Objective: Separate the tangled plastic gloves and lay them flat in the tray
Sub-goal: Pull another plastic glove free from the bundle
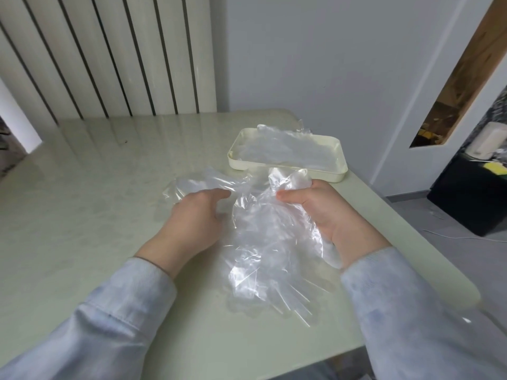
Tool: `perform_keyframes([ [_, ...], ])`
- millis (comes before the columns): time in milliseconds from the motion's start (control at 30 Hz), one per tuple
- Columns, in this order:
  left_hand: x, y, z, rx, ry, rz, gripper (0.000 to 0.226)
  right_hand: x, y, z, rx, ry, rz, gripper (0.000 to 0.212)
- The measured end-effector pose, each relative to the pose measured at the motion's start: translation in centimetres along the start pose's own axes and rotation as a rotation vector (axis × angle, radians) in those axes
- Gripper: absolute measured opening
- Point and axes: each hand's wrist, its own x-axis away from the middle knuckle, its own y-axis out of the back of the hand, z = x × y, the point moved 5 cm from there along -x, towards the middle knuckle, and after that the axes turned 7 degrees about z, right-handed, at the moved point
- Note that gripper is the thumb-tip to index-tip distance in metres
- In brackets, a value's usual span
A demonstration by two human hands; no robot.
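2 bare hands work a tangle of clear plastic gloves on a pale green table.
The right hand is clenched around the upper end of the crumpled gloves, whose finger tips trail toward the table's near edge. The left hand lies on a stretch of the plastic at the left, thumb pointing right; its fingers are hidden, so whether it grips cannot be told. A cream tray sits just beyond the hands, far right, with a flat glove lying in it.
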Motion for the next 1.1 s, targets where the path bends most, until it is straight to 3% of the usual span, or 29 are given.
perform_keyframes([
  [133, -0.3, 0.2, 1.2, -0.091, 0.008, -0.053, 0.046, -0.1, 0.3, -0.1, -0.026, 0.003, -0.033, 0.021],
  [433, 0.1, 2.2, 1.8, 0.076, 0.012, -0.346, 0.014, -0.4, 0.5, -0.2, -0.003, -0.002, -0.038, 0.022],
  [533, 0.2, 3.2, 1.3, 0.259, -0.005, -0.437, 0.012, -0.4, 0.5, -0.4, -0.004, -0.007, -0.037, 0.019],
  [600, 0.3, 3.5, 0.9, 0.502, -0.013, -0.440, 0.015, -0.5, 0.5, -0.4, 0.001, -0.011, -0.039, 0.019],
  [767, 1.0, 3.6, -1.1, 1.220, -0.033, -0.190, 0.018, -0.7, 0.3, -0.3, -0.028, 0.030, 0.019, 0.021],
  [900, 1.0, 4.0, -1.4, 1.290, -0.068, -0.192, 0.016, -1.0, 0.6, -0.4, 0.026, 0.072, -0.029, 0.019],
  [1100, 0.6, 4.3, 1.4, 1.250, 0.090, -0.504, 0.015, -0.8, 0.5, -0.5, -0.014, 0.016, 0.013, 0.017],
])
